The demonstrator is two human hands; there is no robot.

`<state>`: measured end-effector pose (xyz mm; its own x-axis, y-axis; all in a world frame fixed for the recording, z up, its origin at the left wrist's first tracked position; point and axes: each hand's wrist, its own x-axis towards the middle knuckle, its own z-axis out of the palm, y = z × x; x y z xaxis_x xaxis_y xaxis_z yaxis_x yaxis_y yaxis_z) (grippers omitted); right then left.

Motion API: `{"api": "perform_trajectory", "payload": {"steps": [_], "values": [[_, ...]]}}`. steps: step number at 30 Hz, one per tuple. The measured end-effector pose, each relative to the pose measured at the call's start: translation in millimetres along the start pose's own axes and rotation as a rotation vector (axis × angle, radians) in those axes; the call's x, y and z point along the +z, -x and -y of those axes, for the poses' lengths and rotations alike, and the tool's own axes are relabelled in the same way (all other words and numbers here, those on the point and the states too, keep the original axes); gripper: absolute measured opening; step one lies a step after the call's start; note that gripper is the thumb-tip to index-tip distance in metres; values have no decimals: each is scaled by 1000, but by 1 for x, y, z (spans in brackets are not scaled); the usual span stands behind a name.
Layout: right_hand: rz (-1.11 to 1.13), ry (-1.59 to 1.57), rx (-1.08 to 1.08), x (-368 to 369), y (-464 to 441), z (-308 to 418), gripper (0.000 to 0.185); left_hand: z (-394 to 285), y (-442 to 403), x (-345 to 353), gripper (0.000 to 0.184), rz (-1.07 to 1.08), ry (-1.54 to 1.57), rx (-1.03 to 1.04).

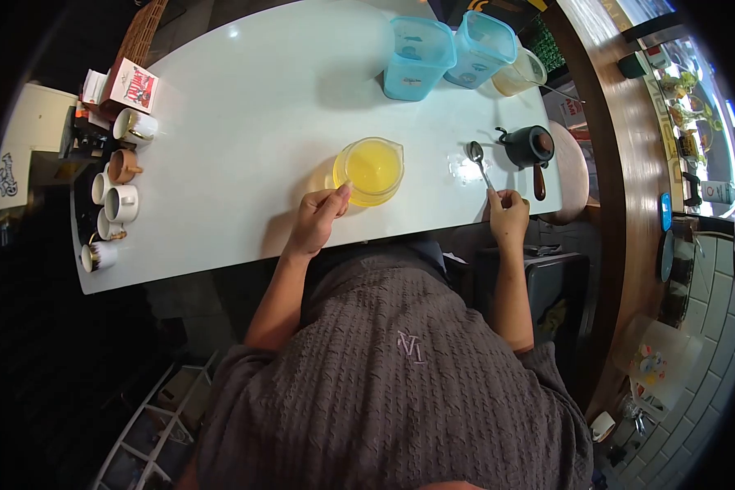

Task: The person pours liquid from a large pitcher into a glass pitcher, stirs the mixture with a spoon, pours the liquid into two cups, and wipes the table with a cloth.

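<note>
A clear glass jug (pixel 371 171) with yellow liquid in it stands on the white table near its front edge. My left hand (pixel 322 219) is closed at the jug's near left side, thumb and fingers around what looks like its handle. To the right, my right hand (pixel 508 214) pinches the handle end of a metal spoon (pixel 483 167). The spoon's bowl points away from me, over or on a wet patch of the table; whether it touches the surface I cannot tell. Right of the spoon sits a dark teapot (pixel 527 147) with a wooden handle.
Two blue translucent containers (pixel 419 69) stand at the back right, beside a clear pitcher (pixel 518 75) with a pale content. Several cups (pixel 122 203) line the left edge of the white table (pixel 245 139), near a red and white box (pixel 132 85). A round stool (pixel 570 171) is at the right end.
</note>
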<state>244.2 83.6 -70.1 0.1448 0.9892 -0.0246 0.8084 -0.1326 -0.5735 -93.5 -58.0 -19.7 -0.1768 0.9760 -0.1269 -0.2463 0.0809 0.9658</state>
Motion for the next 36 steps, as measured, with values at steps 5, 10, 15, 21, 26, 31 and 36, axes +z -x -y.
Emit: {"api": "perform_trajectory", "payload": {"steps": [5, 10, 15, 21, 26, 31, 36], "values": [[69, 107, -290, -8, 10, 13, 23, 9, -19, -11, 44, 72, 24, -61], [-57, -192, -67, -16, 35, 48, 20, 11, -28, -16, 44, 100, 21, -101], [-259, -808, -49, -22, 37, 66, 20, 14, -31, -19, 44, 114, 20, -144], [-44, -1471, 8, -28, 41, 112, 25, 23, -33, -21, 43, 152, 50, -114], [-36, -963, -347, -19, 55, 162, 23, 18, -31, -22, 40, 170, -108, -129], [57, -654, -655, -1, 58, 187, 12, 24, -28, -25, 37, 177, -282, -82], [17, -216, -925, 17, 51, 196, 6, 19, -24, -25, 32, 212, -296, -7]]}}
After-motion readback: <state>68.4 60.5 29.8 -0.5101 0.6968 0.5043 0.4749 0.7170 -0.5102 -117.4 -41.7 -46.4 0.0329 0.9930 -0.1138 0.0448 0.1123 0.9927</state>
